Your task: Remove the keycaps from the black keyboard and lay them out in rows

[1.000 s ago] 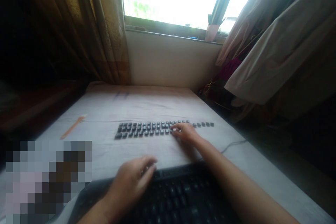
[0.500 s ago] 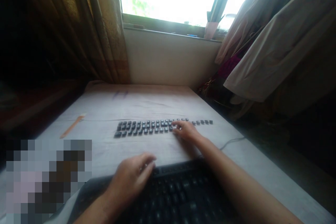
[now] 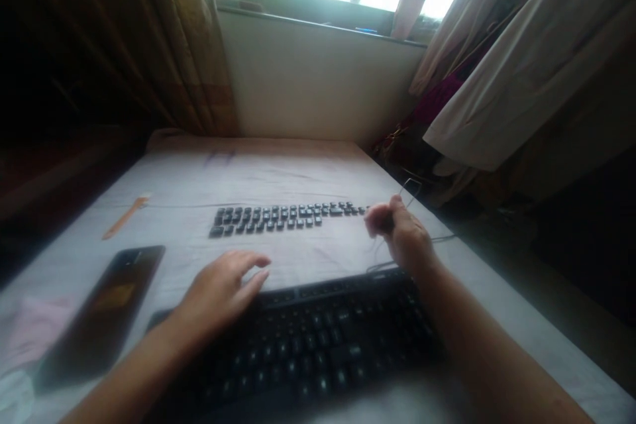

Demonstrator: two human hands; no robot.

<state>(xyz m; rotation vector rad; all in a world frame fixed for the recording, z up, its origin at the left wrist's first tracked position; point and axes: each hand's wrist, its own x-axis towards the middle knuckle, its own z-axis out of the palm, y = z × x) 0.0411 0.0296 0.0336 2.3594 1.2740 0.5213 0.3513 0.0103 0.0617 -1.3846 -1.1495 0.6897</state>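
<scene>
A black keyboard (image 3: pixel 298 351) lies in front of me, with a darker patch near its upper right where keycaps seem to be off. Beyond it, loose black keycaps (image 3: pixel 268 217) are laid out in rows on the pale cloth. My right hand (image 3: pixel 405 232) is closed above the keyboard's far right corner, around what looks like a wire keycap puller (image 3: pixel 411 187); a thin wire loop sticks up past the fingers. My left hand (image 3: pixel 228 285) rests at the keyboard's far left edge, thumb and fingers apart, with nothing in it.
A dark phone (image 3: pixel 106 311) lies at the left beside a pink cloth (image 3: pixel 40 328). Farther back is an orange stick-like tool (image 3: pixel 124 218). The keyboard cable (image 3: pixel 442 238) runs off the right edge. Clothes (image 3: pixel 511 73) hang at the right, a curtain (image 3: pixel 193 46) at the left.
My right hand has left the keycap rows, moved right and closed on the wire puller. My left hand has shifted slightly left. The view has tilted down, and the phone now shows plainly.
</scene>
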